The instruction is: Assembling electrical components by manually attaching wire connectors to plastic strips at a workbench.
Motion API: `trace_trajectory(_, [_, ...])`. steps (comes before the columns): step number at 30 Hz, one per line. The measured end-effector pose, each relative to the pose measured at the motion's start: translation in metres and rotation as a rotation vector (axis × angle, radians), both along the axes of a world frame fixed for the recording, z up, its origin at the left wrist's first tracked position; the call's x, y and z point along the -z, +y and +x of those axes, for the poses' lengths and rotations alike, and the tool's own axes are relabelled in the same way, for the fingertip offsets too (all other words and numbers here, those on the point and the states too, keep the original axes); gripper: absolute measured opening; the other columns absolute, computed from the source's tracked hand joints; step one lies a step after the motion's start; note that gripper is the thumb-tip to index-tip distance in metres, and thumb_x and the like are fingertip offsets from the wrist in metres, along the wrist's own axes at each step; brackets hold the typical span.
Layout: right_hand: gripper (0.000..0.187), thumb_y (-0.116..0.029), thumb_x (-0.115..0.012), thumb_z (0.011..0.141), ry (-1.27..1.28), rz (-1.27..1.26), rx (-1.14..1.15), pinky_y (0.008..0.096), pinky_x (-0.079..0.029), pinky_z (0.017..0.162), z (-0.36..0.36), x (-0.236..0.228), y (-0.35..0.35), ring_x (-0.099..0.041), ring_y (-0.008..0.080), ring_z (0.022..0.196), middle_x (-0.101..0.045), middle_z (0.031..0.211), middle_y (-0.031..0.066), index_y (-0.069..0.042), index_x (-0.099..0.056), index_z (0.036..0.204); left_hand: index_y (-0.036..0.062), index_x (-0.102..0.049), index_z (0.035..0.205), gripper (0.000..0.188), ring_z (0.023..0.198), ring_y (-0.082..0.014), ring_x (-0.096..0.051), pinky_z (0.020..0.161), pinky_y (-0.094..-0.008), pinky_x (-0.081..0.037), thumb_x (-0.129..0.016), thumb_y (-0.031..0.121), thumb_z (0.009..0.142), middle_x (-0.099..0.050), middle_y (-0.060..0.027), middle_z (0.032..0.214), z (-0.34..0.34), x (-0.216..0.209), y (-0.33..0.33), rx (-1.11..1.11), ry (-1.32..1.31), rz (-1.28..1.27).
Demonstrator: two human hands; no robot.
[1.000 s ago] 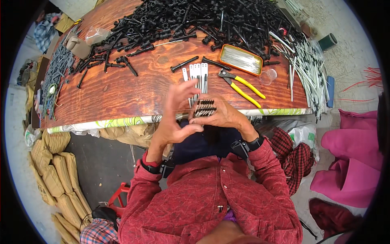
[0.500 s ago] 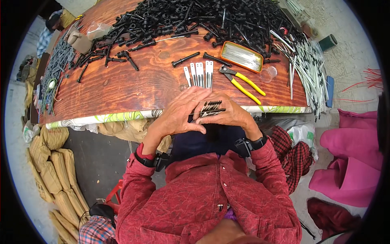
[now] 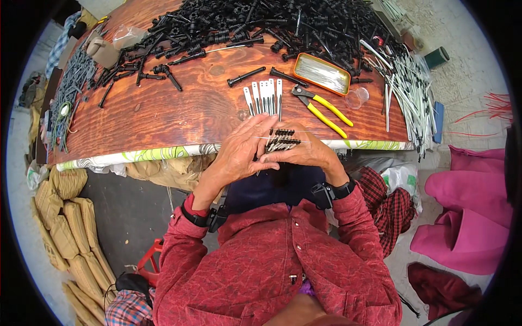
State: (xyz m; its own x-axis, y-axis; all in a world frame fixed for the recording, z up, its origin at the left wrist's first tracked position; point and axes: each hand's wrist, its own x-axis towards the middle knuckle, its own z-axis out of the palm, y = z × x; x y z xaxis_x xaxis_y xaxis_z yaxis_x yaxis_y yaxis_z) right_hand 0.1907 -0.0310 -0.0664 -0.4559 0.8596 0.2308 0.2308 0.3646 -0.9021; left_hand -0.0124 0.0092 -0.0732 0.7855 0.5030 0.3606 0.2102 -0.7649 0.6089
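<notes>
Both hands meet just over the near edge of the table, around a bundle of thin white strips with black ends (image 3: pixel 283 140). The flat white heads of the strips (image 3: pixel 266 93), pierced with small holes, fan out beyond my fingertips over the wood. My right hand (image 3: pixel 307 148) is closed round the bundle, its thumb stretched along the near side. My left hand (image 3: pixel 236 145) lies against the bundle's left side, fingers pressed together over it and thumb close to the right thumb. A thin pale wire or needle crosses the black ends. The palms hide the strips' middle parts.
Yellow-handled pliers (image 3: pixel 324 111) lie right of the strips, near a tin of thin pale needles (image 3: pixel 322 75) and a small clear cup (image 3: pixel 356 98). Black plastic parts (image 3: pixel 228 24) heap at the back. White strips (image 3: pixel 409 89) pile at right, grey pieces (image 3: pixel 73 87) at left.
The strip heads have shifted in their fan, one now standing apart at the right. My left thumb has moved in against the bundle. The black ends have turned slightly and show more fully.
</notes>
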Motion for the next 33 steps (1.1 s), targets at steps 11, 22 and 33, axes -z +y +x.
trace_trajectory(11, [0.02, -0.018, -0.076, 0.083, 0.01, -0.336, 0.044, 0.0284, -0.051, 0.076, 0.004, -0.037, 0.007, -0.063, 0.0127, 0.081, -0.068, 0.086, 0.0024, -0.004, -0.067, 0.093, 0.003, -0.032, 0.147, 0.099, 0.13, -0.0311, -0.047, 0.106, -0.043, -0.04, -0.084, 0.038, 0.069, -0.045, -0.0177, 0.142, -0.005, -0.021, -0.002, -0.002, -0.248, -0.427])
trace_trajectory(22, [0.026, -0.025, -0.073, 0.085, 0.265, -0.366, 0.034, 0.0285, -0.053, 0.076, 0.009, -0.047, 0.049, -0.066, 0.0141, 0.082, -0.07, 0.088, 0.0075, -0.003, -0.067, 0.096, -0.0038, -0.037, 0.143, 0.073, 0.123, -0.0245, -0.053, 0.105, -0.0375, -0.042, -0.067, 0.039, 0.091, -0.054, -0.0167, 0.133, -0.031, -0.009, -0.004, -0.017, -0.537, -1.1])
trace_trajectory(33, [0.037, -0.032, -0.073, 0.085, 0.271, -0.431, 0.035, 0.0291, -0.056, 0.077, -0.012, -0.067, 0.089, -0.07, 0.0177, 0.088, -0.071, 0.093, 0.0111, 0.0, -0.065, 0.103, -0.0032, -0.05, 0.134, 0.055, 0.114, -0.0197, -0.059, 0.101, -0.033, -0.044, -0.069, 0.025, 0.09, -0.061, -0.0136, 0.125, -0.015, -0.016, -0.004, -0.05, -0.436, -0.964])
